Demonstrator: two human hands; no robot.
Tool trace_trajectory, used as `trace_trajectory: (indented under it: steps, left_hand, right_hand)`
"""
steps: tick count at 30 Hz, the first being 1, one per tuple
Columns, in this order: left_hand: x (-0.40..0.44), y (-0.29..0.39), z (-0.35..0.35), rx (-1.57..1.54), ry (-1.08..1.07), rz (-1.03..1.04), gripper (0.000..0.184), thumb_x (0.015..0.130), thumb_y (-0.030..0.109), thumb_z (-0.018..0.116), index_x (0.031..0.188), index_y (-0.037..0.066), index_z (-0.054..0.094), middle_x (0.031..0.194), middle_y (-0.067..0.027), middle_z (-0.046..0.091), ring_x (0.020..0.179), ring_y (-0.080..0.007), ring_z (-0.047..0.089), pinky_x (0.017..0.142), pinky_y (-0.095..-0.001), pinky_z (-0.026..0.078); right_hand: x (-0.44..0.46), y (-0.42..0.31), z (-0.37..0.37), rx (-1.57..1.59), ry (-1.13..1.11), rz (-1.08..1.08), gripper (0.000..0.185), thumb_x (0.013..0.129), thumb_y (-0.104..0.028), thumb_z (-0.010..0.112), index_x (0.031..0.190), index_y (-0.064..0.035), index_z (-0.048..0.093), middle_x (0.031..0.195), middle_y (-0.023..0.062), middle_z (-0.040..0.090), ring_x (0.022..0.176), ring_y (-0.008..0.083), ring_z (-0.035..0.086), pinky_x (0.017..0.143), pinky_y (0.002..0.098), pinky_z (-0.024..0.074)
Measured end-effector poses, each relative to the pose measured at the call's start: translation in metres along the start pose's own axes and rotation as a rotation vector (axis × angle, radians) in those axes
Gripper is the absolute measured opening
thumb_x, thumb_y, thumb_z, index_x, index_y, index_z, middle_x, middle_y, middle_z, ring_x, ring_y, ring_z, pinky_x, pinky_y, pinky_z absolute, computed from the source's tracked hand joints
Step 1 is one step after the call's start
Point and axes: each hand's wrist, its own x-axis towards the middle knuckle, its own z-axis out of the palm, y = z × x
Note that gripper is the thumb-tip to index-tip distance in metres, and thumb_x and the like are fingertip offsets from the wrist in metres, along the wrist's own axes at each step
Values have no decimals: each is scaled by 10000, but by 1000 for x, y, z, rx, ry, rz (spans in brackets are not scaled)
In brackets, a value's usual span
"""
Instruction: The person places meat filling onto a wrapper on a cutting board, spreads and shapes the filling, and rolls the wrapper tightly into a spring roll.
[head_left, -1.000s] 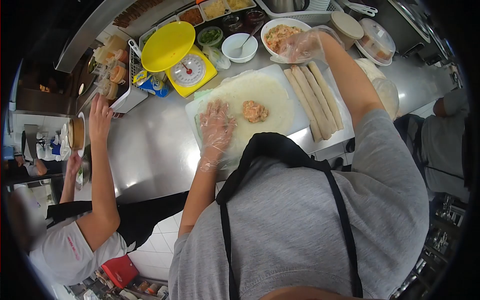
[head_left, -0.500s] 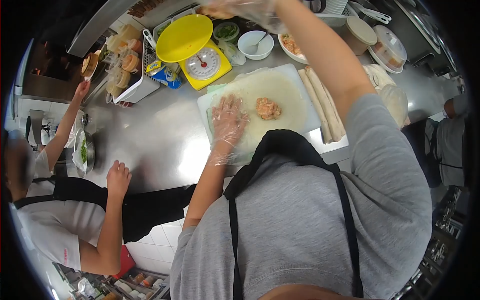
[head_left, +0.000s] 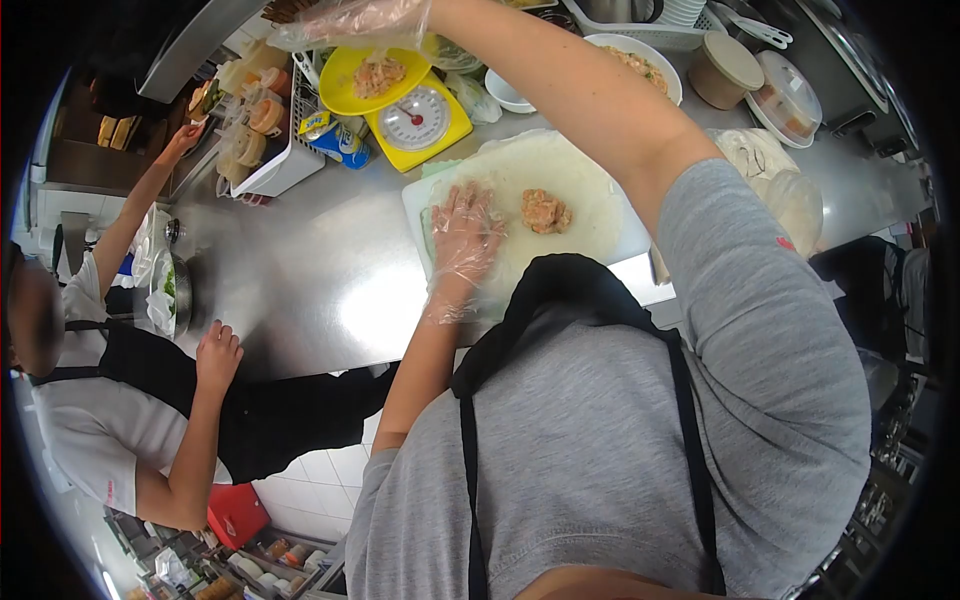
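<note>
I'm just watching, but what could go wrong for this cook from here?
The right hand, in a loose plastic glove, is close to the yellow pan; a bump might knock the filling on the pan off, since the pan looks shallow.

The gloved left hand lies flat on the pale sheet; if the plastic clings, the sheet could shift or tear, perhaps moving the filling mound too.

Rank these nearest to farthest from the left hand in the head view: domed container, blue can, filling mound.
From the left hand:
1. Filling mound: just to its right.
2. Blue can: upper left.
3. Domed container: far upper right.
</note>
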Motion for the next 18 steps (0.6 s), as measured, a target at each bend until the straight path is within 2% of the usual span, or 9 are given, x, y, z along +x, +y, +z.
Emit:
trace_trajectory:
  steps: [9,11,12,14,18]
  left_hand:
    - [1,2,-4,4,-48,-16,535,831,311,579,1307,88,483,1411,-150,388,1340,-353,279,1084,-537,158]
    - [0,0,-1,-17,-13,-25,526,828,359,597,1302,156,496,1431,-91,369,1362,-303,253,1093,-554,129]
    - [0,1,-2,-17,-12,-25,526,828,359,597,1302,156,496,1431,-91,369,1362,-303,253,1093,-554,129]
    - [1,3,-5,-3,-28,-12,526,837,301,576,1310,92,479,1406,-149,393,1344,-342,276,1092,-524,142]
    - [0,4,-4,-20,-15,-15,522,839,299,577,1314,107,477,1408,-142,392,1349,-330,269,1094,-520,138]
  right_hand:
    - [-33,24,-16,123,160,-42,665,771,-236,712,1341,-69,412,1174,90,580,1126,180,533,955,338,419]
    - [-55,41,-23,195,237,-40,663,774,-236,710,1342,-70,411,1176,92,580,1127,181,533,955,338,420]
    - [-69,56,-29,237,276,-22,661,775,-236,708,1342,-70,411,1176,93,580,1128,181,533,955,337,420]
    - [-101,90,-42,325,340,44,659,778,-237,706,1343,-71,409,1178,95,580,1129,182,533,956,337,421]
    - [-183,182,-59,600,371,291,655,784,-237,701,1345,-72,407,1180,99,579,1131,183,534,956,336,422]
